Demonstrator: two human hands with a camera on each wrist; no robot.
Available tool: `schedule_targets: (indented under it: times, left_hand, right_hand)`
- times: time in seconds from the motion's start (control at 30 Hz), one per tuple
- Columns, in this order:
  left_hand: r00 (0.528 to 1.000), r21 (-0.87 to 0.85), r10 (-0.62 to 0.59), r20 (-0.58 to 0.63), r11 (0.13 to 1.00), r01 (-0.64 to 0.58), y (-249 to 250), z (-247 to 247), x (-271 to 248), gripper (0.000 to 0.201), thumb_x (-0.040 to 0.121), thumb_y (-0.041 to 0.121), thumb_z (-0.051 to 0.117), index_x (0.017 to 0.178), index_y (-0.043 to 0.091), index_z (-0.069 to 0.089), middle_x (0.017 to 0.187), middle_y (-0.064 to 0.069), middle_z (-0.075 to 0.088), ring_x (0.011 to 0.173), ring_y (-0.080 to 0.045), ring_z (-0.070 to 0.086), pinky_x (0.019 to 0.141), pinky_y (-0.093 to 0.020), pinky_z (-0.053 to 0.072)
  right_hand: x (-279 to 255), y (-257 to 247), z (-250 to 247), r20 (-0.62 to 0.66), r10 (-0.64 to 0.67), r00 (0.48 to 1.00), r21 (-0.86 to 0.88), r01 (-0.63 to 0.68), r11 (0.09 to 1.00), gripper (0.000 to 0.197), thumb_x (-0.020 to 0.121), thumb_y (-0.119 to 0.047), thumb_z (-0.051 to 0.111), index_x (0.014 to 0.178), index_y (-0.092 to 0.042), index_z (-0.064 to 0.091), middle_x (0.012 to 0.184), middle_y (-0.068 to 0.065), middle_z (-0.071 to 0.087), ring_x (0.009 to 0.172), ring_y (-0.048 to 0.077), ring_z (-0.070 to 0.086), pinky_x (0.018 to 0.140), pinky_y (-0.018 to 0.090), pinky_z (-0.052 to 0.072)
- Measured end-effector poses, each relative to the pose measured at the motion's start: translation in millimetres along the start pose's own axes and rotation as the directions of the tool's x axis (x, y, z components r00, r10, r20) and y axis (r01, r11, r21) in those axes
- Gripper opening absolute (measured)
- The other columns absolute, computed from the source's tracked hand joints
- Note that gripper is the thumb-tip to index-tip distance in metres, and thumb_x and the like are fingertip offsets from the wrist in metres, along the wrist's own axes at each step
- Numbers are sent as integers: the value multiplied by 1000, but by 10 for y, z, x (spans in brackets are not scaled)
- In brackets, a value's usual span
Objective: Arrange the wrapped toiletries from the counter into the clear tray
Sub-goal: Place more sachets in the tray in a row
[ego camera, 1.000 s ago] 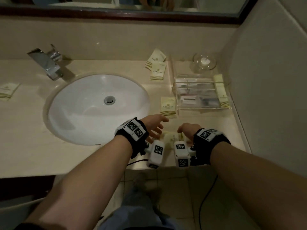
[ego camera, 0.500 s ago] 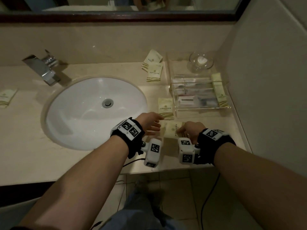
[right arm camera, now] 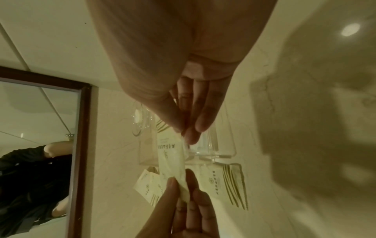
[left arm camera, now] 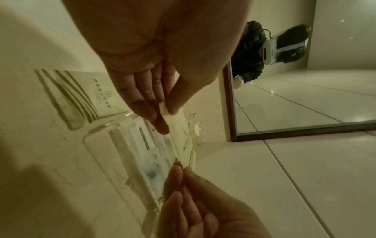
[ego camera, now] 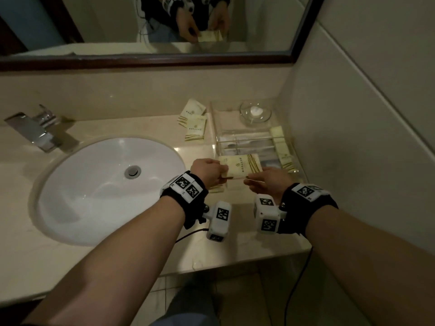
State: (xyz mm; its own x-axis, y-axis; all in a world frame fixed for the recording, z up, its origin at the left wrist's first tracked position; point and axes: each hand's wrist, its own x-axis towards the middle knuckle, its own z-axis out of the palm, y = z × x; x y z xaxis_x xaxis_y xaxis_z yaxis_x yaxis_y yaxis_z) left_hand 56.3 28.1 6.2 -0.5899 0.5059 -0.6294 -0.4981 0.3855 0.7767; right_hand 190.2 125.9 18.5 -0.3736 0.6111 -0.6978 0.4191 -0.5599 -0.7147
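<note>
A cream wrapped packet (ego camera: 240, 165) with gold stripes hangs in the air between both hands, just in front of the clear tray (ego camera: 247, 137). My left hand (ego camera: 222, 171) pinches its left end between thumb and fingers (left arm camera: 168, 111). My right hand (ego camera: 249, 181) pinches the right end (right arm camera: 183, 135). The packet (left arm camera: 183, 140) hangs over the tray's near wall. The tray holds clear-wrapped items and one cream packet (ego camera: 281, 147) on its right side. Another packet (ego camera: 215, 189) lies on the counter below my left hand. Two more packets (ego camera: 195, 128) lie left of the tray.
A glass dish (ego camera: 255, 112) stands behind the tray in the corner. The white sink basin (ego camera: 106, 184) and chrome faucet (ego camera: 35, 130) are to the left. The tiled side wall (ego camera: 353, 137) runs close along the tray's right. A mirror (ego camera: 141, 24) hangs above the counter.
Both hands have lifted the packet off the counter's front edge and carried it up and forward toward the tray. The left hand, loose before, now pinches its end.
</note>
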Motion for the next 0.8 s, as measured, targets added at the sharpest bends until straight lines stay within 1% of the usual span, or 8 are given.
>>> schedule_targets:
  times: [0.07, 0.17, 0.3, 0.43, 0.57, 0.63, 0.7, 0.8]
  left_hand:
    - [1000, 10, 6, -7, 1000, -6, 4, 75, 70, 15, 81, -6, 73, 82, 4, 62, 100, -25, 66, 82, -36, 68, 70, -40, 61]
    - [1000, 37, 28, 3, 999, -28, -2, 156, 154, 15, 80, -3, 76, 90, 0, 65, 97, -23, 67, 74, -30, 67, 57, -31, 58]
    - [1000, 55, 21, -5, 998, -20, 41, 221, 279, 14, 81, -3, 75, 84, 5, 63, 92, -21, 69, 65, -26, 68, 57, -30, 59]
    - [1000, 75, -21, 18, 997, 20, 157, 217, 423, 2, 91, 1, 62, 91, 0, 61, 75, -13, 65, 57, -25, 67, 48, -27, 53]
    - [999, 136, -34, -3, 990, 34, 138, 204, 639, 12, 91, 8, 62, 95, -2, 65, 76, -13, 69, 57, -25, 66, 45, -25, 49]
    - [999, 132, -36, -11, 991, 37, 125, 217, 710, 11, 90, 9, 63, 93, -1, 66, 74, -12, 69, 55, -23, 64, 45, -24, 48]
    - [999, 125, -31, -23, 992, 34, 122, 228, 762, 10, 89, 10, 64, 90, 1, 67, 73, -11, 69, 50, -21, 60, 45, -25, 45]
    - [999, 127, -40, -2, 991, 40, 138, 243, 810, 11, 87, 11, 66, 89, 1, 67, 71, -12, 72, 41, -18, 53, 43, -24, 40]
  right_hand:
    - [88, -8, -68, -45, -42, 998, 1, 42, 999, 13, 88, 2, 65, 99, -4, 62, 83, 14, 71, 67, 18, 69, 48, 22, 54]
    - [207, -35, -110, -85, -52, 995, 6, 52, 999, 10, 90, -4, 65, 100, -4, 65, 83, 12, 71, 68, 19, 69, 52, 25, 54]
    - [416, -84, -115, -140, -1, 990, -3, 1, 1000, 6, 91, -4, 64, 91, 2, 65, 73, 14, 69, 57, 16, 66, 44, 22, 52]
    - [735, -150, -101, -169, 87, 982, -17, -91, 996, 14, 93, -6, 62, 82, 3, 64, 69, 14, 68, 43, 13, 61, 38, 19, 48]
    - [1044, -131, -108, -125, 127, 984, -23, -130, 991, 5, 96, -6, 55, 92, -5, 58, 57, 3, 71, 57, 13, 67, 49, 23, 53]
    - [1167, -137, -106, -97, 125, 987, -21, -128, 992, 4, 96, -4, 52, 97, -7, 54, 64, 3, 72, 62, 13, 69, 54, 22, 55]
    - [1236, -170, -71, -84, 128, 988, -18, -130, 991, 12, 97, -2, 49, 108, -5, 51, 83, 7, 65, 57, 11, 69, 49, 20, 53]
    - [1281, -242, -13, -106, 149, 983, -56, -156, 986, 22, 98, -3, 45, 117, 1, 56, 79, 6, 63, 45, 9, 64, 44, 18, 49]
